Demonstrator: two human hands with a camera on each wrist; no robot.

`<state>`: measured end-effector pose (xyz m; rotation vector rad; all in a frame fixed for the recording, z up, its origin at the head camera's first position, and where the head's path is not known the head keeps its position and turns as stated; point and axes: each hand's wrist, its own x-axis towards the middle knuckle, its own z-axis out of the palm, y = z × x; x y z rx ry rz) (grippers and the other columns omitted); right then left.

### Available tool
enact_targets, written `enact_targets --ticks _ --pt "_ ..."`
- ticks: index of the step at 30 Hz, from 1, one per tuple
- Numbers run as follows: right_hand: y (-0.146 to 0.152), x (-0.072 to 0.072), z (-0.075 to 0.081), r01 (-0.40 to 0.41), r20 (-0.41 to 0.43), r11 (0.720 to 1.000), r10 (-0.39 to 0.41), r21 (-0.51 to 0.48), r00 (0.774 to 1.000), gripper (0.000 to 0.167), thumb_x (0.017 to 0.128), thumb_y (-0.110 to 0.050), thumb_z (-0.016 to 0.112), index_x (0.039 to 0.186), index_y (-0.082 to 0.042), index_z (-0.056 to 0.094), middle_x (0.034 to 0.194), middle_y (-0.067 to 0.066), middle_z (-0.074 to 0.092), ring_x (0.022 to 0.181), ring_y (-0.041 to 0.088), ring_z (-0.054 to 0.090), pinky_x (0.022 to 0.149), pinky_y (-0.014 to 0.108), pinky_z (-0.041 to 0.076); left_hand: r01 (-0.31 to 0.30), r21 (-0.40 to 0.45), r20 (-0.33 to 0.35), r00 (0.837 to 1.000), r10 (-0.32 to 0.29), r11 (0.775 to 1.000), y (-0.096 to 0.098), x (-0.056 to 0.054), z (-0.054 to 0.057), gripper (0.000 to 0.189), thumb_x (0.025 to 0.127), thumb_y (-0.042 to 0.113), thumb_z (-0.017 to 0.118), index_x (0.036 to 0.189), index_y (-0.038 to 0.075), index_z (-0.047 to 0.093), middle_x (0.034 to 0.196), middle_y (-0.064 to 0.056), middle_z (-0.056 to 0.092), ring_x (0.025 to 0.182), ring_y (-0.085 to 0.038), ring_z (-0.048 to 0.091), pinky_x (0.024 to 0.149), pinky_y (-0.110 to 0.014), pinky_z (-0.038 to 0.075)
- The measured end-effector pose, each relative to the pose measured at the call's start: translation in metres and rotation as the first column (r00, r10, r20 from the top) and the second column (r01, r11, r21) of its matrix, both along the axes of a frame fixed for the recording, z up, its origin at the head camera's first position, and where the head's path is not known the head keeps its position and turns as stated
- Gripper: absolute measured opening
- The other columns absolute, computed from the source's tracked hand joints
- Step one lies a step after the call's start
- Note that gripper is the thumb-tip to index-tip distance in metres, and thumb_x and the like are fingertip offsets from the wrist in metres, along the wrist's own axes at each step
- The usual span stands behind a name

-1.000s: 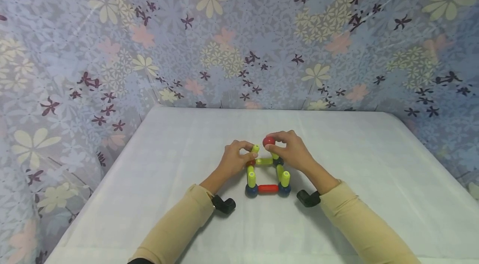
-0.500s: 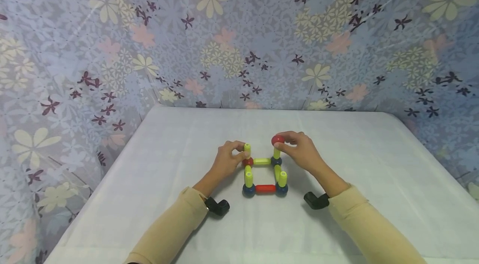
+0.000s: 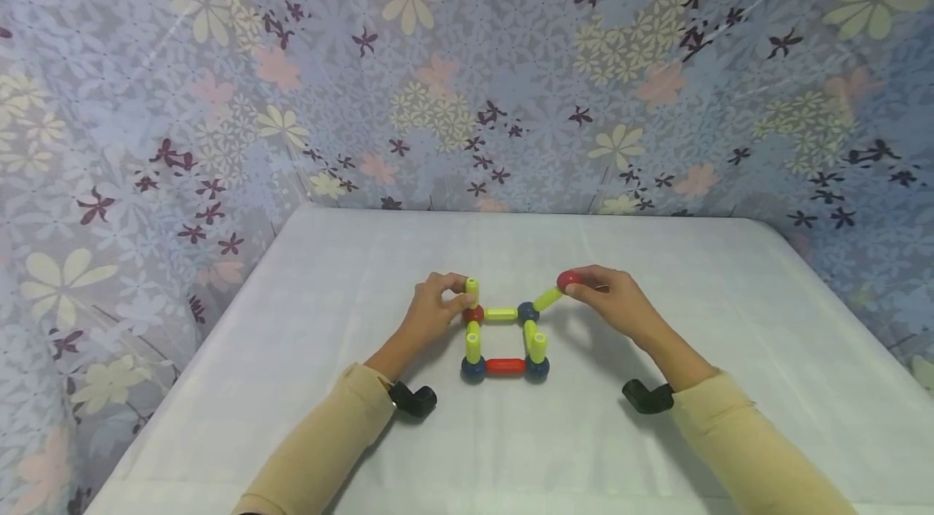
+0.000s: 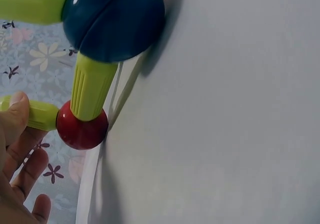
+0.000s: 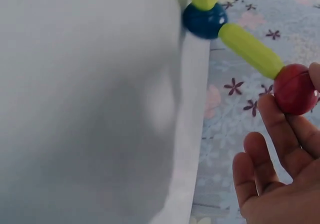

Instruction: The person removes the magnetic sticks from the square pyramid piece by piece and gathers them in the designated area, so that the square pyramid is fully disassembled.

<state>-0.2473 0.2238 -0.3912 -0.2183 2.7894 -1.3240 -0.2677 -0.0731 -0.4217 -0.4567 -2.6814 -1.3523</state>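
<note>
A square frame of balls and rods lies on the table, with dark blue balls at three corners and a red ball (image 3: 474, 315) at the far left. My left hand (image 3: 432, 309) pinches the upright lime rod (image 4: 42, 115) that stands on that red ball. On the right, my right hand (image 3: 611, 298) holds another red ball (image 5: 295, 89) between thumb and fingers. A slanting lime rod (image 5: 251, 51) links this ball to the far right blue ball (image 3: 529, 312). Upright lime rods top both near blue balls, and a red rod (image 3: 506, 366) joins those two.
White cloth covers the table (image 3: 350, 272). Floral fabric (image 3: 467, 77) hangs behind it and at the sides. Black camera mounts (image 3: 416, 401) jut inward from both wrists, low over the cloth near the frame.
My right hand has moved right with its red ball, and the rod under it has gone from upright to slanting right. The frame and my left hand have shifted slightly left.
</note>
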Motion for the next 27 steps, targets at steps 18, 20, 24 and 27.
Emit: enact_targets --ticks 18,20,24,27 --pt "-0.01 0.015 -0.016 -0.126 -0.01 0.977 0.13 0.17 0.992 0.03 0.085 -0.03 0.067 0.112 -0.016 0.065 0.111 0.006 0.068 0.11 0.027 0.049 0.085 0.043 0.04 -0.028 -0.021 0.136 0.99 0.031 0.999 -0.041 -0.016 0.003 0.027 0.09 0.027 0.063 0.115 0.017 0.065 0.117 -0.005 0.062 0.118 -0.024 0.05 0.103 -0.047 0.039" --pt "-0.012 0.014 -0.017 -0.124 -0.045 0.972 0.135 0.201 0.99 0.03 0.085 -0.026 0.067 0.113 -0.015 0.065 0.111 0.008 0.067 0.108 0.027 0.049 0.083 0.041 0.04 -0.024 -0.023 0.138 0.99 0.027 0.999 -0.044 -0.017 0.003 0.029 0.09 0.028 0.062 0.117 0.017 0.064 0.118 -0.005 0.061 0.118 -0.024 0.05 0.103 -0.047 0.039" --pt "-0.013 0.008 -0.02 -0.123 -0.075 0.966 0.144 0.227 0.987 0.033 0.085 -0.02 0.065 0.118 -0.012 0.063 0.113 0.011 0.066 0.108 0.031 0.051 0.085 0.044 0.042 -0.015 -0.008 0.13 0.991 0.016 1.0 -0.046 -0.019 0.002 0.029 0.091 0.028 0.061 0.117 0.016 0.064 0.118 -0.005 0.062 0.117 -0.024 0.05 0.103 -0.047 0.039" --pt "-0.012 0.001 -0.022 -0.13 -0.071 0.965 0.15 0.227 0.986 0.034 0.085 -0.015 0.065 0.119 -0.009 0.063 0.114 0.013 0.067 0.11 0.034 0.053 0.089 0.051 0.042 -0.017 0.006 0.124 0.992 0.016 1.0 -0.047 -0.02 0.001 0.028 0.091 0.027 0.061 0.116 0.015 0.064 0.117 -0.006 0.063 0.116 -0.025 0.05 0.103 -0.047 0.038"
